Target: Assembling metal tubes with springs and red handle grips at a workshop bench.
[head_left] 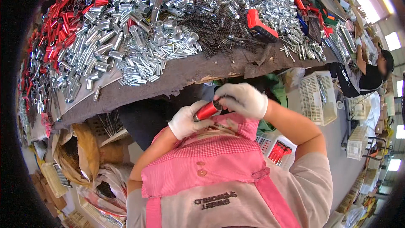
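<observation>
Both my hands wear white gloves and meet just below the table edge, above my pink checked apron. My left hand (185, 120) grips a short red metal tube (206, 110) by its body. My right hand (244, 100) closes over the tube's upper end, where a silver tip shows. On the dark cloth-covered table (177, 80) beyond lie heaps of silver metal sleeves (126, 46), black springs (219, 29) and red tubes (63, 17).
Red plastic handle parts (258, 22) lie among the silver pieces. A white slotted crate (316, 97) stands on the floor at right, another crate holding red-handled tools (278, 152) sits beside my right arm. Another person (367, 71) works at the far right. Bags and boxes crowd the floor at left.
</observation>
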The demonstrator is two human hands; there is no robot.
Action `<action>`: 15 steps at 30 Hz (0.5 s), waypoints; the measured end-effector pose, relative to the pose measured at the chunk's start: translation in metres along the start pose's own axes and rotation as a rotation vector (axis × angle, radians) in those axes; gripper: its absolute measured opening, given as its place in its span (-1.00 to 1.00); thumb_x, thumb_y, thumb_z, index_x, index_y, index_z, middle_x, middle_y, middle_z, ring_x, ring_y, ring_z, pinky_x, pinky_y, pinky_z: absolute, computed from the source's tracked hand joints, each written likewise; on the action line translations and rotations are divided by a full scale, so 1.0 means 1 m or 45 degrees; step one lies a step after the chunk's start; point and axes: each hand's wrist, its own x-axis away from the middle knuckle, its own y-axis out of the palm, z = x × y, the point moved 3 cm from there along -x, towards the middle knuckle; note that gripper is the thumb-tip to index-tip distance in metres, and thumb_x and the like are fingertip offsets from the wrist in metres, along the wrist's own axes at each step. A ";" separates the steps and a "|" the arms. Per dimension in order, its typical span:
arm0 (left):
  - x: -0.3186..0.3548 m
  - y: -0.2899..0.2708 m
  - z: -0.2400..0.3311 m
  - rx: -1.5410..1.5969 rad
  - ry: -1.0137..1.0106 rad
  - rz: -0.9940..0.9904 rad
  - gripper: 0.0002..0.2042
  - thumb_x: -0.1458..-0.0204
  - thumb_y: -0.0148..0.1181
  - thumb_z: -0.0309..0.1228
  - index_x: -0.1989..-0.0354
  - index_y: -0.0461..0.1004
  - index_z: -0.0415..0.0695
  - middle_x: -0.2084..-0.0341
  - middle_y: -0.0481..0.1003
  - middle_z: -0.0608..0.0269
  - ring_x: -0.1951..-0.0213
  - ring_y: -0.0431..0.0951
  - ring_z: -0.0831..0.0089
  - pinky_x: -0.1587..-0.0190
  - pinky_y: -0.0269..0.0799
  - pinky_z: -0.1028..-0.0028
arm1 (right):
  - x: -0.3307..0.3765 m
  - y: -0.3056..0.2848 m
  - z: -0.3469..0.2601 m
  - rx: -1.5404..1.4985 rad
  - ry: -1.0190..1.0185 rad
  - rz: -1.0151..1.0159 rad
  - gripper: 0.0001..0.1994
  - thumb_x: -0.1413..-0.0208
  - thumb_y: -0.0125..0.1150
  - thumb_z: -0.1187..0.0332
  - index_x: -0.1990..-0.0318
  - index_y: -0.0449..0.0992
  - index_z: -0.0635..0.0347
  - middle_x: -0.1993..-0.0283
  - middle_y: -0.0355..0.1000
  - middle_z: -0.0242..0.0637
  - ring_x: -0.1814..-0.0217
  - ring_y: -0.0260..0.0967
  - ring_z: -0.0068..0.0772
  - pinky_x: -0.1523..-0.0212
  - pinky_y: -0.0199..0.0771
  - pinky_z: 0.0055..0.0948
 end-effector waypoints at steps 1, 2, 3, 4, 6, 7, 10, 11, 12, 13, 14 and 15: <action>0.001 0.002 0.005 -0.114 -0.164 -0.012 -0.48 0.21 0.37 -0.38 0.02 0.36 -0.20 0.31 0.50 0.25 0.26 0.47 0.45 0.14 0.37 0.47 | -0.003 -0.008 0.009 0.055 -0.019 0.020 -0.82 -0.06 0.05 0.49 0.17 0.44 0.26 0.23 0.43 -0.10 0.14 0.43 -0.20 0.08 0.40 -0.32; 0.000 0.002 0.014 -0.116 -0.105 0.065 -0.55 0.20 0.34 -0.44 0.07 0.37 -0.22 0.31 0.47 0.36 0.28 0.44 0.52 0.19 0.38 0.46 | -0.014 -0.029 0.031 0.248 -0.273 0.149 -0.74 -0.06 0.05 0.44 0.07 0.41 0.24 0.11 0.39 -0.07 -0.04 0.32 -0.11 -0.10 0.26 -0.28; 0.001 0.000 0.012 0.044 -0.050 0.165 -0.57 0.18 0.33 -0.44 0.08 0.37 -0.22 0.35 0.46 0.36 0.33 0.43 0.54 0.22 0.38 0.48 | -0.018 -0.060 0.044 0.418 -0.163 0.546 -0.66 -0.05 0.05 0.41 -0.02 0.36 0.23 0.04 0.36 -0.04 -0.10 0.25 -0.02 -0.17 0.19 -0.23; 0.004 -0.001 0.007 0.204 0.005 0.275 -0.59 0.16 0.31 -0.44 0.09 0.37 -0.22 0.39 0.44 0.37 0.38 0.41 0.55 0.26 0.38 0.50 | -0.026 -0.089 0.048 0.745 -0.051 0.918 -0.51 -0.01 0.07 0.41 -0.16 0.22 0.16 0.02 0.36 -0.03 -0.11 0.25 -0.03 -0.18 0.18 -0.19; 0.001 -0.009 0.002 0.205 -0.076 0.336 -0.64 0.12 0.29 -0.43 0.12 0.38 -0.20 0.44 0.42 0.36 0.42 0.37 0.61 0.28 0.36 0.55 | -0.037 -0.135 0.095 1.416 0.389 0.971 -0.24 0.09 0.14 0.41 -0.31 -0.06 0.03 -0.01 0.32 0.11 -0.10 0.28 0.00 -0.16 0.22 -0.16; 0.003 -0.012 0.001 0.199 -0.148 0.366 -0.66 0.10 0.27 -0.42 0.14 0.38 -0.20 0.44 0.45 0.34 0.41 0.38 0.61 0.27 0.35 0.55 | -0.044 -0.150 0.111 1.298 0.508 0.810 -0.23 0.11 0.16 0.40 -0.31 -0.05 0.02 -0.02 0.32 0.13 -0.08 0.30 0.02 -0.14 0.25 -0.16; 0.017 -0.023 0.003 -0.113 -0.115 0.481 -0.70 0.13 0.28 -0.39 0.20 0.42 -0.19 0.53 0.44 0.29 0.47 0.40 0.57 0.33 0.36 0.53 | -0.048 -0.150 0.087 1.106 0.625 0.725 -0.32 0.14 0.17 0.38 -0.23 0.12 0.14 0.01 0.38 0.06 0.01 0.37 0.06 -0.05 0.35 -0.17; 0.023 -0.027 0.007 -0.237 -0.108 0.510 -0.71 0.15 0.28 -0.40 0.23 0.44 -0.19 0.56 0.42 0.30 0.51 0.39 0.55 0.37 0.36 0.52 | -0.038 -0.149 0.091 0.980 0.361 0.889 -0.43 0.13 0.17 0.37 -0.13 0.26 0.20 0.10 0.42 0.09 0.07 0.39 0.07 0.00 0.37 -0.18; 0.030 -0.031 0.011 -0.365 -0.163 0.508 -0.73 0.13 0.27 -0.32 0.25 0.46 -0.14 0.52 0.50 0.06 0.46 0.53 0.25 0.34 0.43 0.41 | -0.026 -0.144 0.075 0.847 0.289 0.900 -0.52 0.13 0.21 0.26 0.01 0.37 0.26 0.17 0.45 0.04 0.14 0.44 -0.01 0.07 0.41 -0.27; 0.036 -0.034 0.016 -0.426 -0.172 0.483 -0.74 0.13 0.27 -0.32 0.25 0.46 -0.12 0.51 0.50 0.05 0.45 0.54 0.21 0.34 0.44 0.40 | -0.014 -0.134 0.065 0.538 0.278 0.759 -0.60 0.13 0.21 0.32 0.08 0.42 0.29 0.27 0.49 -0.07 0.26 0.48 -0.23 0.16 0.43 -0.37; 0.041 -0.035 0.018 -0.483 -0.183 0.453 -0.74 0.13 0.27 -0.31 0.25 0.46 -0.11 0.51 0.50 0.04 0.44 0.55 0.16 0.35 0.45 0.38 | -0.005 -0.115 0.051 0.021 0.256 0.521 -0.66 0.11 0.21 0.39 0.12 0.45 0.31 0.35 0.50 -0.24 0.36 0.45 -0.48 0.24 0.43 -0.48; 0.045 -0.035 0.019 -0.496 -0.196 0.395 -0.73 0.13 0.26 -0.31 0.24 0.46 -0.09 0.50 0.51 0.04 0.41 0.55 0.13 0.34 0.45 0.35 | 0.005 -0.094 0.044 -0.281 0.256 0.343 -0.69 0.11 0.21 0.45 0.14 0.46 0.30 0.36 0.49 -0.35 0.41 0.42 -0.58 0.28 0.42 -0.52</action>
